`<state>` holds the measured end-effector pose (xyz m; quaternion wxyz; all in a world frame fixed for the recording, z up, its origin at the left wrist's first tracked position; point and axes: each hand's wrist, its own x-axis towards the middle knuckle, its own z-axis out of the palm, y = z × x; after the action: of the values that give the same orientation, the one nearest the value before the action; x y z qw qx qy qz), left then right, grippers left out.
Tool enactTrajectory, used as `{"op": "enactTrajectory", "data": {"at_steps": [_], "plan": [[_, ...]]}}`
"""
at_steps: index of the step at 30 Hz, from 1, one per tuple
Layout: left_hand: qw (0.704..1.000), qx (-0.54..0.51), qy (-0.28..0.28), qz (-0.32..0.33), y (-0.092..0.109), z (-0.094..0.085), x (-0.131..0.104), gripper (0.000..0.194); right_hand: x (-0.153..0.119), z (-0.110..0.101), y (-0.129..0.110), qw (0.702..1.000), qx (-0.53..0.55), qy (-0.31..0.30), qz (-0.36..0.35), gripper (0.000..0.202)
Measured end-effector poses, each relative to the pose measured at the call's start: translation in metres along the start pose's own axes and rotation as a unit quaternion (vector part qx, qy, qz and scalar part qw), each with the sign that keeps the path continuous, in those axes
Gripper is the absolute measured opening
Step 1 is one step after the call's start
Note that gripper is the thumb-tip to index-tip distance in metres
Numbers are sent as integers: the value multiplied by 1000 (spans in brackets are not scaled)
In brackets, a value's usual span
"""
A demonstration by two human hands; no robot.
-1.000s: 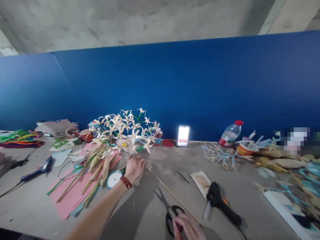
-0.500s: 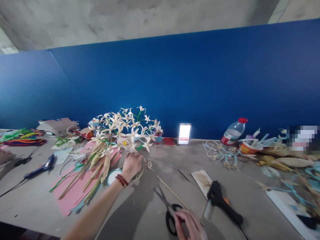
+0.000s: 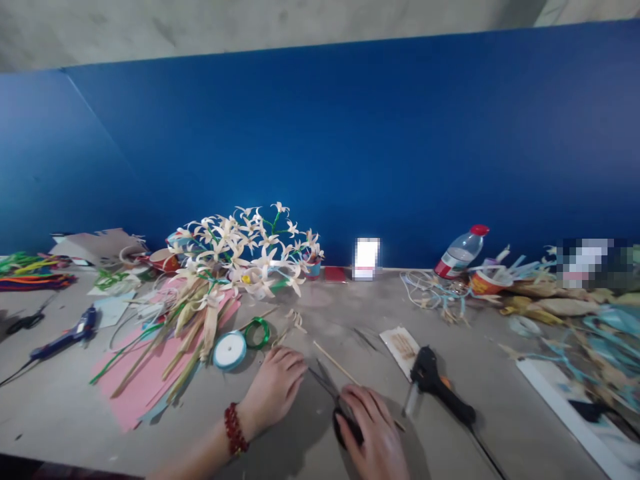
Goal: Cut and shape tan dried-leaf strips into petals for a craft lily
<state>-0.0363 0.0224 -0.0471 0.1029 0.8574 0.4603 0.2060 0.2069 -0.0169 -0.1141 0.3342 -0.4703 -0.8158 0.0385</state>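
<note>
My left hand (image 3: pixel 277 383), with a dark red bead bracelet (image 3: pixel 235 430) at the wrist, is palm down near the scissors' blade tips. Its fingers lie loosely extended, side by side; nothing shows in them, though the palm is hidden. My right hand (image 3: pixel 374 430) closes over the black handles of the scissors (image 3: pixel 327 383), its thumb against one loop. A thin wooden stick (image 3: pixel 335 362) runs beside the blades and partly under that hand. Above my left hand lie a white-and-blue ribbon spool (image 3: pixel 230 351), a green wire coil (image 3: pixel 257 332) and dry husk strips (image 3: pixel 297 320).
White husk flowers (image 3: pixel 240 247) stand by the blue partition (image 3: pixel 320 147). Dry stems lie on pink paper (image 3: pixel 123 387). A black glue gun (image 3: pixel 443 390) is at right, a blue one (image 3: pixel 67 341) at left. A red-capped bottle (image 3: pixel 457 253) leans behind a paper cup (image 3: pixel 487 283).
My left hand has come back from beside the flowers toward the scissors, uncovering the green wire coil. My right hand has moved up over the scissors' handles. The view has shifted slightly.
</note>
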Motion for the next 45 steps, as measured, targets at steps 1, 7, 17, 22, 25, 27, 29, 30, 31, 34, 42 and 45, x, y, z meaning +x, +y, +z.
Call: {"op": "enactTrajectory", "data": {"at_steps": [1,7,17,22,25,27,29,30,31,34,42,45], "plan": [[1000,1,5,-1,0,1,0,25,0,0,0,1000,0,-2,0,24],[999,-2,40,-13,-11,-1,-8,23,4,-3,-6,999,14,-17,28,21],[995,-80,8,52,8,-3,-34,25,14,-17,-9,996,37,-75,29,28],[972,-90,-127,176,26,4,-39,35,18,-19,-8,995,64,-69,30,27],[954,-77,-193,217,28,6,-37,53,20,-21,-10,991,96,-72,53,25],[941,-70,-221,245,27,10,-35,64,20,-21,-11,987,130,-62,68,23],[934,-57,-229,269,26,17,-33,73,19,-22,-11,983,159,-34,86,20],[933,-48,-227,277,25,22,-32,77,19,-23,-10,981,168,-14,96,18],[933,-38,-221,281,25,27,-30,79,19,-25,-8,979,171,10,106,16],[940,-19,-201,274,26,42,-24,83,16,-33,-2,976,154,81,134,13],[967,24,-144,208,8,45,6,88,-4,-36,-10,977,120,72,162,11],[977,63,-125,161,-12,38,-2,89,-9,-37,-17,981,98,45,161,16]]}}
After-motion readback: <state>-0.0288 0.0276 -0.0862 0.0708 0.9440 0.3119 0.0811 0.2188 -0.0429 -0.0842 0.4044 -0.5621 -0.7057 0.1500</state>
